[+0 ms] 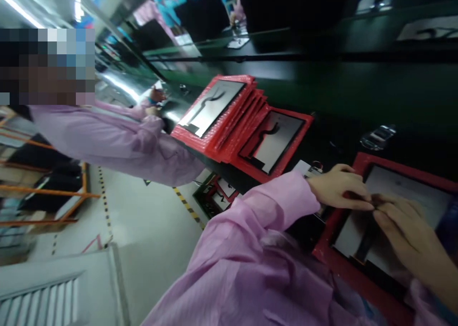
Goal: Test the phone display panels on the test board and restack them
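Observation:
A flat display panel (388, 183) with a pale back and dark edges lies in a red padded tray (336, 228) at the right. From its lower edge a black ribbon cable (365, 244) runs up to my fingertips. My left hand (339, 188) reaches in from the left, its thumb and finger pinched at the cable's upper end. My right hand (408, 228) comes from the lower right, its fingers pressed together at that same spot, fingertips meeting the left ones. The cable's tip is hidden between them.
A stack of red bubble-wrap trays (229, 147) with similar panels stands left of my hands. A clear-and-metal small object (378, 136) lies behind my tray. A person in a pink sleeve (118, 140) works at the left. Below the bench edge is a crate (211, 204) with panels.

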`<state>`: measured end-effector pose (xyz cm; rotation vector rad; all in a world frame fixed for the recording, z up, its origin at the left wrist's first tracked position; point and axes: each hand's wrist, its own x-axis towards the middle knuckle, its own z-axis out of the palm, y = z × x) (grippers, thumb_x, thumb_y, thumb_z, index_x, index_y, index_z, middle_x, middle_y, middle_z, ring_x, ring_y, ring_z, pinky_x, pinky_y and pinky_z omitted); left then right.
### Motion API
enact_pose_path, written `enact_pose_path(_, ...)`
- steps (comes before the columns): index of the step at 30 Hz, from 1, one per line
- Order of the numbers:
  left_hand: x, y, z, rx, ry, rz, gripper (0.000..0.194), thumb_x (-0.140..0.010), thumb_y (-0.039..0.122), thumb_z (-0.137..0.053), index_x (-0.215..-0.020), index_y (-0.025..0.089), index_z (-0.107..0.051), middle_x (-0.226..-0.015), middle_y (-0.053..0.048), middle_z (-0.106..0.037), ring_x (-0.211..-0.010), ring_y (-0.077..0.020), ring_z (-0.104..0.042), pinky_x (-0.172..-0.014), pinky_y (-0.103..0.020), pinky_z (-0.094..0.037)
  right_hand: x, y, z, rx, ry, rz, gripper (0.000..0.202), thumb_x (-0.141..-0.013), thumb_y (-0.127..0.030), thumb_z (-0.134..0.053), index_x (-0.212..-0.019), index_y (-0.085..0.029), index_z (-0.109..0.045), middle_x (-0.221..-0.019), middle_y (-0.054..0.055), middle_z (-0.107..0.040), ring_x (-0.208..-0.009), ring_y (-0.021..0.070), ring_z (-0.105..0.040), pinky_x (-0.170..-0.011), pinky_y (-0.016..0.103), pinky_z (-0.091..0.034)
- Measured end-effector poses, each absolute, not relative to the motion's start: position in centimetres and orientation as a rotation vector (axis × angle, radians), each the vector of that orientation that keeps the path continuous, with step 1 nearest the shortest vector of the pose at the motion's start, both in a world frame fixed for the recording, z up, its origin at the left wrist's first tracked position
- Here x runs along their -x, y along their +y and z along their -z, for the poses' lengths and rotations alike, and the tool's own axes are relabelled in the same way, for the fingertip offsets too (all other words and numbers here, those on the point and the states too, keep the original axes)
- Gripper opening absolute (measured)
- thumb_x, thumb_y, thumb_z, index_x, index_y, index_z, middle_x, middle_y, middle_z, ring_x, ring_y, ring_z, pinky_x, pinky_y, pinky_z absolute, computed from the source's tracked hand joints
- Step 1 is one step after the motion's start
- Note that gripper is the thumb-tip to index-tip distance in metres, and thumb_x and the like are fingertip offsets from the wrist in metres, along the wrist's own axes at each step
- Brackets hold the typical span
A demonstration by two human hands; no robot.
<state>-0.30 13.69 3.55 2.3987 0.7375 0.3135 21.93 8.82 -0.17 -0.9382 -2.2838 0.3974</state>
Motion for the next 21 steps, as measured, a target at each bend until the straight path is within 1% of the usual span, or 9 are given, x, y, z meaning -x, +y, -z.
enact_pose_path(3,0.3,13.7,-3.9,-2.386,0.739,-0.306,0.022,-0.098,0.036,-0.058,-0.100,0.020,-0.073,-0.104,-0.003,-0.077,-0.110,-0.0190,-0.065,-0.116,-0.043,-0.019,-21.9,9.0,0.2,0.920,-2.264,-0.407,0.020,-0.100,-0.039,-0.041,-0.088,-0.032,-0.056,-0.099,0.007,-0.067,-0.096,0.0288,-0.063,-0.083,0.053,-0.049)
enact_pose_path(7,0.4,13.2,-3.9,-2.396,0.714,-0.354,0.022,-0.098,0.036,-0.057,-0.097,0.020,-0.073,-0.102,-0.004,-0.077,-0.105,-0.0189,-0.066,-0.114,-0.043,-0.022,-21.4,8.3,-1.2,1.030,-2.290,-0.478,0.022,-0.101,-0.036,-0.043,-0.089,-0.027,-0.059,-0.102,0.008,-0.068,-0.099,0.0268,-0.063,-0.088,0.049,-0.051)
enact_pose_path(9,0.5,12.9,-3.6,-2.384,0.728,-0.387,0.023,-0.097,0.036,-0.056,-0.092,0.020,-0.072,-0.096,-0.004,-0.077,-0.101,-0.0188,-0.066,-0.114,-0.043,-0.023,-21.1,7.9,-1.8,1.023,-2.298,-0.549,0.027,-0.102,-0.036,-0.041,-0.090,-0.024,-0.062,-0.103,0.009,-0.068,-0.099,0.0256,-0.062,-0.091,0.048,-0.051)
enact_pose_path(11,0.6,12.7,-3.3,-2.365,0.717,-0.431,0.024,-0.096,0.035,-0.055,-0.089,0.020,-0.072,-0.089,-0.003,-0.075,-0.097,-0.0187,-0.065,-0.113,-0.044,-0.024,-20.9,7.7,-2.1,1.039,-2.296,-0.596,0.028,-0.104,-0.035,-0.040,-0.095,-0.022,-0.063,-0.107,0.011,-0.067,-0.105,0.0256,-0.059,-0.096,0.049,-0.050)
enact_pose_path(14,0.8,12.7,-3.1,-2.337,0.717,-0.503,0.027,-0.093,0.038,-0.054,-0.079,0.020,-0.068,-0.083,-0.002,-0.073,-0.090,-0.0177,-0.064,-0.110,-0.043,-0.029,-20.8,7.6,-2.0,1.050,-2.323,-0.673,0.026,-0.104,-0.034,-0.043,-0.099,-0.020,-0.065,-0.112,0.012,-0.065,-0.110,0.0256,-0.055,-0.100,0.049,-0.048)
enact_pose_path(17,0.7,12.6,-3.3,-2.330,0.724,-0.492,0.024,-0.091,0.034,-0.053,-0.076,0.020,-0.065,-0.077,0.000,-0.069,-0.083,-0.0157,-0.063,-0.110,-0.043,-0.031,-20.7,7.4,-1.9,1.068,-2.321,-0.706,0.020,-0.102,-0.032,-0.049,-0.099,-0.018,-0.064,-0.118,0.012,-0.063,-0.116,0.0247,-0.051,-0.104,0.048,-0.046)
enact_pose_path(21,0.3,12.1,-3.5,-2.380,0.815,-0.474,0.022,-0.086,0.031,-0.055,-0.067,0.021,-0.059,-0.069,0.003,-0.065,-0.077,-0.0152,-0.061,-0.109,-0.046,-0.032,-20.3,7.0,-2.2,1.118,-2.376,-0.681,0.019,-0.102,-0.031,-0.052,-0.097,-0.017,-0.063,-0.120,0.011,-0.062,-0.115,0.0241,-0.048,-0.104,0.045,-0.045)
